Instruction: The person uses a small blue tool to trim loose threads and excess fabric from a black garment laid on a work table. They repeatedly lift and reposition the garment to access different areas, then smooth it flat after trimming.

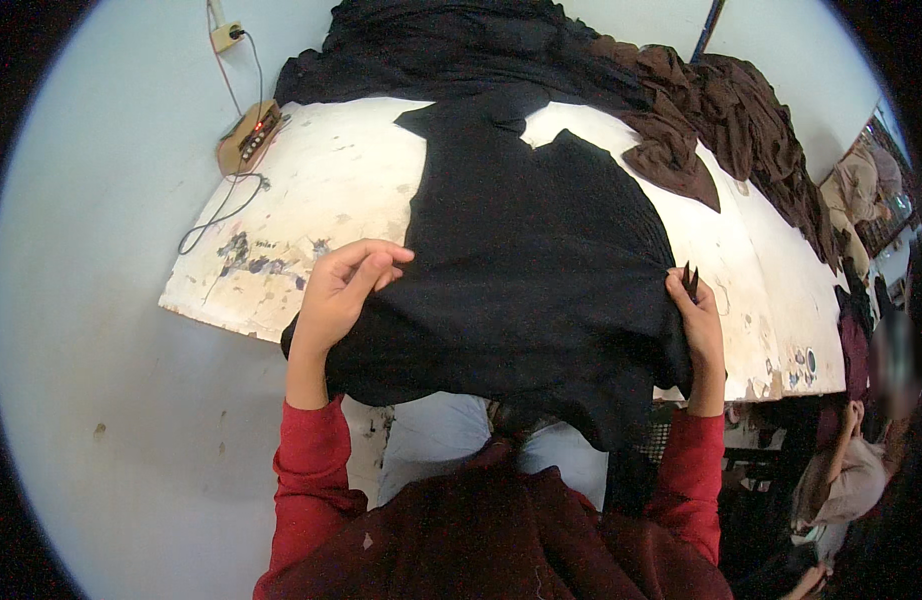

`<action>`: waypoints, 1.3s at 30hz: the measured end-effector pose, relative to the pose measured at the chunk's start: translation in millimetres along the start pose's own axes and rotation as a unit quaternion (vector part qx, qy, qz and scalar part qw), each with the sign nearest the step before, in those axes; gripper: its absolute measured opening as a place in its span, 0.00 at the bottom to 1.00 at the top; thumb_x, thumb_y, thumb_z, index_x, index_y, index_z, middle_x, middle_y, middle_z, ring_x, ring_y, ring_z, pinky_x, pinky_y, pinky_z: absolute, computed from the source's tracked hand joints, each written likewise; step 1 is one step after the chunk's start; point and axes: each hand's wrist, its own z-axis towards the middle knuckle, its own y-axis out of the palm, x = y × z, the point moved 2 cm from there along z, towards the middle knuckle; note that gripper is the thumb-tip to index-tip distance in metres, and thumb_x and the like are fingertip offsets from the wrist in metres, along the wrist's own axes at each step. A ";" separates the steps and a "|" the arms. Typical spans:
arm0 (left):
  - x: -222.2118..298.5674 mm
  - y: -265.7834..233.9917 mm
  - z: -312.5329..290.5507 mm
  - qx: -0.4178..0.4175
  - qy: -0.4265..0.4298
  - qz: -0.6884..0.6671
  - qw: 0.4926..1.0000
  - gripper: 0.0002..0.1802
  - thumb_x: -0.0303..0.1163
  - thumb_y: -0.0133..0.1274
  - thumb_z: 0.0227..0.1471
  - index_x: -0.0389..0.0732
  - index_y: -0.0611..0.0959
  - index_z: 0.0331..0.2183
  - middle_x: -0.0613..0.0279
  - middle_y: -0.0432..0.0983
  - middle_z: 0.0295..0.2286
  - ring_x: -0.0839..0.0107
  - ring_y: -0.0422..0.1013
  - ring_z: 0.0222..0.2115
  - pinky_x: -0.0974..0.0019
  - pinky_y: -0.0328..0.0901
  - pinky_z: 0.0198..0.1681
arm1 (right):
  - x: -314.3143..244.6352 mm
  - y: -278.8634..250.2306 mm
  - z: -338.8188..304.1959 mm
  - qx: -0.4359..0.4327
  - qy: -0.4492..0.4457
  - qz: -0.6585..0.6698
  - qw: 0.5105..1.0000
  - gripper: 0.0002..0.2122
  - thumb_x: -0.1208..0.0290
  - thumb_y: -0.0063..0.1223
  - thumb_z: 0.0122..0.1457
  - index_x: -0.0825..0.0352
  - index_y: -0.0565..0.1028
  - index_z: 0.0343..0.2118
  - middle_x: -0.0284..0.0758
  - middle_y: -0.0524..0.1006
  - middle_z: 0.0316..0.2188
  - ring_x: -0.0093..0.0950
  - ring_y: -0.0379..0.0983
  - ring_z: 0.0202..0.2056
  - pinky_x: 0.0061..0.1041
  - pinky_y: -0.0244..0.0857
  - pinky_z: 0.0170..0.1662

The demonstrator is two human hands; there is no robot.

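A black garment (541,210) lies spread over the white table, its near end hanging over the front edge toward my lap. At its left edge is my left hand (346,285), thumb and curled fingers closed on the cloth and the index finger pointing inward. My right hand (699,310) pinches the right edge of the garment. Two dark pointed blades, looking like thread snips (690,282), stick up between its fingers; the rest of them is hidden in the hand. A taut fold runs across the cloth between both hands.
The white table (331,150) is stained and chipped. Black cloth (451,45) is heaped at the back, with brown cloth (751,120) at the far right. A small brown box (247,140) with a cord stands at the left edge. Another person (846,480) is at the lower right.
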 end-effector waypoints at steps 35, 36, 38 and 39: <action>-23.3 23.1 53.1 0.183 0.028 -0.100 0.978 0.15 0.36 0.46 0.61 0.34 0.80 0.38 0.67 0.77 0.32 0.82 0.69 0.32 0.77 0.62 0.39 | 15.5 28.3 -28.9 0.029 -0.256 -0.291 0.922 0.16 0.81 0.55 0.40 0.60 0.77 0.36 0.36 0.77 0.34 0.39 0.75 0.33 0.28 0.70 0.36; -23.6 20.9 54.3 0.198 0.014 -0.114 0.973 0.15 0.36 0.46 0.60 0.34 0.80 0.37 0.65 0.78 0.33 0.80 0.71 0.32 0.76 0.63 0.39 | 16.0 17.4 -25.3 0.009 -0.203 -0.244 0.948 0.14 0.83 0.54 0.43 0.63 0.78 0.35 0.35 0.79 0.31 0.32 0.77 0.31 0.24 0.69 0.37; -34.3 4.9 52.3 0.207 -0.013 -0.109 0.972 0.18 0.38 0.46 0.61 0.32 0.80 0.36 0.66 0.77 0.32 0.79 0.69 0.32 0.75 0.61 0.41 | 17.6 2.5 -19.8 -0.004 -0.074 -0.048 0.996 0.04 0.78 0.57 0.52 0.69 0.78 0.32 0.31 0.79 0.26 0.20 0.73 0.29 0.20 0.67 0.35; -38.3 -2.1 49.9 0.214 -0.027 -0.105 0.971 0.20 0.39 0.45 0.61 0.31 0.80 0.36 0.66 0.77 0.32 0.79 0.68 0.33 0.74 0.60 0.42 | 11.6 -2.6 -18.6 -0.008 -0.022 0.034 0.999 0.04 0.76 0.56 0.55 0.71 0.78 0.31 0.30 0.78 0.26 0.17 0.72 0.29 0.19 0.66 0.34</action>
